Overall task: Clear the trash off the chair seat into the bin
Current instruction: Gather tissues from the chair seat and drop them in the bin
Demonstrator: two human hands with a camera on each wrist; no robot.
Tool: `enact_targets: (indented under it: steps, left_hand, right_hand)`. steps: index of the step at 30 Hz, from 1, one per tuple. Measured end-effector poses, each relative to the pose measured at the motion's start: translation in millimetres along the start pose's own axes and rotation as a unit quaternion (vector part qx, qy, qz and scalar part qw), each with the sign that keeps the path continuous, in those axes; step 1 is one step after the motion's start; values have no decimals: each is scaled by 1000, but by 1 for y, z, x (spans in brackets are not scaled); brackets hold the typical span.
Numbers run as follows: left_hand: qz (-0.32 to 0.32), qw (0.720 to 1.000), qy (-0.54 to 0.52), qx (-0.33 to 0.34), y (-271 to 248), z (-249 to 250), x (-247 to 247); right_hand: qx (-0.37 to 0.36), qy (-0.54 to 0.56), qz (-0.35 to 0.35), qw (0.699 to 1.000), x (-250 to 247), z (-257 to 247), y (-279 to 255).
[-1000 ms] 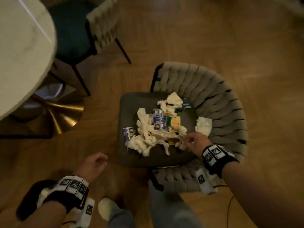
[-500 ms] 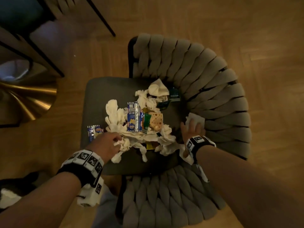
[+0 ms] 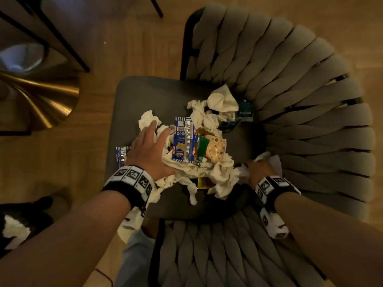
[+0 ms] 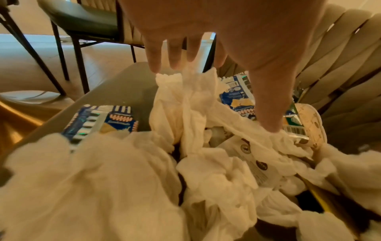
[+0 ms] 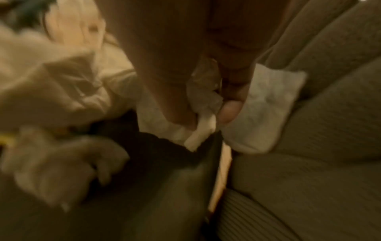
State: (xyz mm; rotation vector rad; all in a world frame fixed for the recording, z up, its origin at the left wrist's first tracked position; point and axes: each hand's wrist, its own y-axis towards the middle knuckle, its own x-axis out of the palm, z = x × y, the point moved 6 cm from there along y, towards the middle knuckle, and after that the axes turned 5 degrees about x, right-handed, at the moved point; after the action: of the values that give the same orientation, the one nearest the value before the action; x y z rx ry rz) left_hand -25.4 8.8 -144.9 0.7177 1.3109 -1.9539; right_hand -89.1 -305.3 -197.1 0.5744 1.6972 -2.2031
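Observation:
A pile of trash lies on the dark grey chair seat (image 3: 149, 96): crumpled white tissues (image 3: 219, 177), a blue wrapper (image 3: 184, 143), a green wrapper (image 3: 202, 147) and a tan round lid (image 3: 215, 150). My left hand (image 3: 157, 139) is spread over the left side of the pile, its straight fingers (image 4: 175, 53) and thumb touching tissue (image 4: 191, 104). My right hand (image 3: 257, 166) is at the seat's right side by the backrest. There its thumb and finger pinch a white tissue (image 5: 206, 114). A second blue wrapper (image 3: 121, 155) lies alone at the seat's left edge.
The woven grey backrest (image 3: 300, 100) curves around the right and near sides of the seat. A gold table base (image 3: 37, 96) and another chair's black legs (image 3: 68, 44) stand on the wooden floor at left. A dark container with white tissue (image 3: 12, 228) shows at the lower left edge.
My left hand has come up from the side and moved onto the pile with its fingers spread. My right hand has shifted right to the tissue by the backrest and pinched it.

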Motion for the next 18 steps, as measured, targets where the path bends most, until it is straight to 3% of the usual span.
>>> enact_targets:
  steps: [7, 10, 13, 18]
  left_hand:
    - [-97, 992, 79, -22, 40, 1, 13]
    - [-87, 989, 120, -16, 55, 12, 9]
    - [-70, 990, 121, -2, 65, 20, 9]
    - [-91, 993, 80, 5, 66, 21, 12]
  right_hand:
    - [-21, 113, 56, 992, -48, -14, -43]
    - [-43, 143, -10, 989, -23, -34, -48]
    - [-18, 220, -87, 971, 8, -54, -41]
    - [25, 237, -50, 970, 19, -73, -20]
